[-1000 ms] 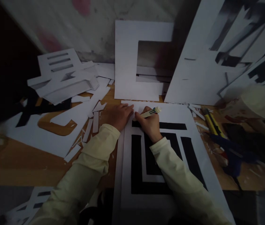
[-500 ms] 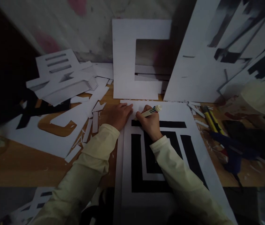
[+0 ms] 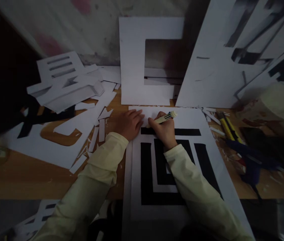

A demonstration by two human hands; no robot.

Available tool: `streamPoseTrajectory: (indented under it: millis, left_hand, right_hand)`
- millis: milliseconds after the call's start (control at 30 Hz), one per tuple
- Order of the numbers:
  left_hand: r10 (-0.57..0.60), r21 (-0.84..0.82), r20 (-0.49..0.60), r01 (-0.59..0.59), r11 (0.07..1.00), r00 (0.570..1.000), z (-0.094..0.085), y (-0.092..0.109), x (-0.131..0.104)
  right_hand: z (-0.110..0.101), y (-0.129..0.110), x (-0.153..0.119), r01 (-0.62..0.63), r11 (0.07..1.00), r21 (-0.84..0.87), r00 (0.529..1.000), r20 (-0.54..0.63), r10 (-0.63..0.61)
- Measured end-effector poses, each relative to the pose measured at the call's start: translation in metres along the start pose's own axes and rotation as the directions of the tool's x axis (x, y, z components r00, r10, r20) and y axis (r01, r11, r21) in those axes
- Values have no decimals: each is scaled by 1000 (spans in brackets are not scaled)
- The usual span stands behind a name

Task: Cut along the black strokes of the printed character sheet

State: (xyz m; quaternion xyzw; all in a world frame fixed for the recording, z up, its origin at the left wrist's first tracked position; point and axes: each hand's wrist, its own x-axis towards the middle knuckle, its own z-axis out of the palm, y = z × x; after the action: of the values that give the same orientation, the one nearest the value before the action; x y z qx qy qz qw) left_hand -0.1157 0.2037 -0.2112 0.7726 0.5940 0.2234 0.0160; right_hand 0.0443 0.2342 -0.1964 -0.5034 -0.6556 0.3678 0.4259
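A thick multicolour ballpoint pen (image 3: 166, 117), pale with coloured sliders near its top, is gripped by my right hand (image 3: 165, 131). Its tip points down and left, close to the left end of a black bar (image 3: 187, 132). Under my hands lies a white sheet (image 3: 189, 117) marked with black angular shapes, among them a large black L-shaped strip (image 3: 146, 174). My left hand (image 3: 131, 124) rests flat, fingers stretched out, across the sheet's upper left edge. My right wrist and sleeve cover part of the inner black shape.
Cut white board pieces (image 3: 68, 80) and scraps pile up on the left. A white C-shaped board (image 3: 132, 67) and a large white panel (image 3: 212, 77) lean at the back. On the right lie a yellow utility knife (image 3: 228, 129), a blue glue gun (image 3: 251, 160) and a pale tub (image 3: 280, 100).
My right hand has shifted slightly right with the pen, which now leans a little more to the right. My left hand stays in place, its fingers slightly more spread.
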Motion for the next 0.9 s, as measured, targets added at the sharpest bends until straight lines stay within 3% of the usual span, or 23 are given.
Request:
streamPoseTrajectory:
  millis: [233,900]
  left_hand:
    - [-14,49,49,11,999,999,-4,3,0]
    - [8,98,45,-12,995,999,-2,0,0]
  right_hand:
    - [0,-1,0,3,1000,19,1000,-19,-2]
    - [1,0,-1,27,1000,-3,999,-27,-27]
